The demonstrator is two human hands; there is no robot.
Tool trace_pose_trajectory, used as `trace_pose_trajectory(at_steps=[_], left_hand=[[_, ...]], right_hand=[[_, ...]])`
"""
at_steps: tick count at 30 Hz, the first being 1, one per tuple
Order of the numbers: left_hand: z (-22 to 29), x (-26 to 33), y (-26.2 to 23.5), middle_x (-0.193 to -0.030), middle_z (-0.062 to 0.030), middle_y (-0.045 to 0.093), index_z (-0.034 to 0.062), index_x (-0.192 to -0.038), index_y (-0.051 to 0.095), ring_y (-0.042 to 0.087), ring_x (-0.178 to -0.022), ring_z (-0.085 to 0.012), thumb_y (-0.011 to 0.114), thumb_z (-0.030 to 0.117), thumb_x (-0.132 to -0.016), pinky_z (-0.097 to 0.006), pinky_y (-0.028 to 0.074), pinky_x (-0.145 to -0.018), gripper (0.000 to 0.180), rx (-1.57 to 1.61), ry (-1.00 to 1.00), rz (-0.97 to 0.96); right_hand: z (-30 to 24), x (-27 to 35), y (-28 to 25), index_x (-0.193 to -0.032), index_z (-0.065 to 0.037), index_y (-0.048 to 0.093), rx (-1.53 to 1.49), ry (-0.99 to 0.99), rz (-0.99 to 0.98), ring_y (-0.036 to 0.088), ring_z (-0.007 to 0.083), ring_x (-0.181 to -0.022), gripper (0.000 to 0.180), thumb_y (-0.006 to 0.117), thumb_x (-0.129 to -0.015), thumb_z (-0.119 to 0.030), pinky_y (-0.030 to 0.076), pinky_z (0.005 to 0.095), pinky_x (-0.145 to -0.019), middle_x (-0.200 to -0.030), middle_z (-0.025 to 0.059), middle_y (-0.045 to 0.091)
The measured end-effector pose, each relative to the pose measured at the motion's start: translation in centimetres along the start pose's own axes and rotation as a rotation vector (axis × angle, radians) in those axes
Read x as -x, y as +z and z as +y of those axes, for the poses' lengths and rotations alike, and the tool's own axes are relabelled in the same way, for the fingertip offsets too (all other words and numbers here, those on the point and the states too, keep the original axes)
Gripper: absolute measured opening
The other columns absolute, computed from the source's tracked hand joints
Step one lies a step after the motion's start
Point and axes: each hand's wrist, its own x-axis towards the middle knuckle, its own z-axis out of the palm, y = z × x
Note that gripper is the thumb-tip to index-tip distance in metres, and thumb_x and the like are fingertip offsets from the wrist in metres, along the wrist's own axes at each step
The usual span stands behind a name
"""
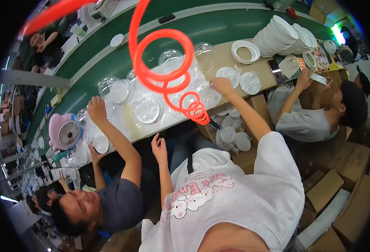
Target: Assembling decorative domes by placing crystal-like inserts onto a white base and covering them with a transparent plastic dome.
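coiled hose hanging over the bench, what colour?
The coiled hose is bright orange-red, seen clearest in the head view.

Counter (pixel 258 69): a pale worktop is running alongside a green conveyor belt (pixel 218 27).
Floor: brown cardboard boxes (pixel 323 189) are crowding the lower right.
Light: a bright green glow (pixel 337 34) is shining at far right.

A long workbench (pixel 260 67) runs beside a green conveyor belt (pixel 218 27). On the bench lie clear plastic domes (pixel 148 110), a white ring (pixel 245 51), stacked white dishes (pixel 281 35) and a phone (pixel 275 70).
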Motion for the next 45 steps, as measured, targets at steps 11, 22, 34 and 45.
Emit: trace_pose_trajectory(at_steps=[11, 22, 34, 45], left_hand=[[3.2, 2.9, -2.3, -0.094, -0.0075, 0.058, 0.0018, -0.103, 0.056, 0.055, -0.082, -0.0135, 0.056, 0.008, -0.081, -0.024, 0.044, -0.071, 0.023, -0.247, 0.239, -0.212], [17.4, 0.8, 26.5, -0.099, -0.0144, 0.055, 0.0015, -0.103, 0.053, 0.054, -0.088, -0.0269, 0.054, 0.008, -0.078, -0.034, 0.043, -0.074, 0.026, 0.032, 0.637, -0.659], [15.1, -12.0, 52.0, -0.102, -0.0181, 0.057, 0.0072, -0.104, 0.055, 0.052, -0.1, -0.0307, 0.063, 0.02, -0.069, -0.046, 0.033, -0.091, 0.038, -0.942, 1.118, -0.709], [29.3, -2.9, 35.9, -0.08, -0.0067, 0.052, 0.0038, -0.108, 0.044, 0.054, -0.064, -0.0184, 0.053, 0.017, -0.081, -0.036, 0.048, -0.058, 0.031, 0.868, -0.029, -1.016]], right_hand=[[-2.3, 9.3, -8.0, -0.093, -0.006, 0.061, -0.599, 0.401, 0.593, 0.06, 0.0141, -0.068, 0.02, 0.063, -0.077, -0.018, 0.047, 0.0247, -0.06, -0.081, 0.0081, 0.062], [-4.0, 28.8, -6.1, -0.106, -0.003, 0.053, -1.387, 0.992, 1.308, 0.054, 0.0153, -0.092, 0.023, 0.053, -0.085, -0.013, 0.045, 0.028, -0.078, -0.105, 0.0062, 0.056], [-15.3, 41.9, -2.7, -0.115, 0.0, 0.045, -1.324, 1.253, 1.857, 0.048, 0.0248, -0.103, 0.037, 0.051, -0.085, -0.021, 0.039, 0.0376, -0.088, -0.112, 0.0129, 0.049], [-5.8, 31.8, -10.5, -0.11, -0.002, 0.047, -1.6, 0.991, 1.584, 0.056, 0.0173, -0.087, 0.032, 0.049, -0.08, -0.012, 0.046, 0.0291, -0.075, -0.1, 0.0092, 0.055]])
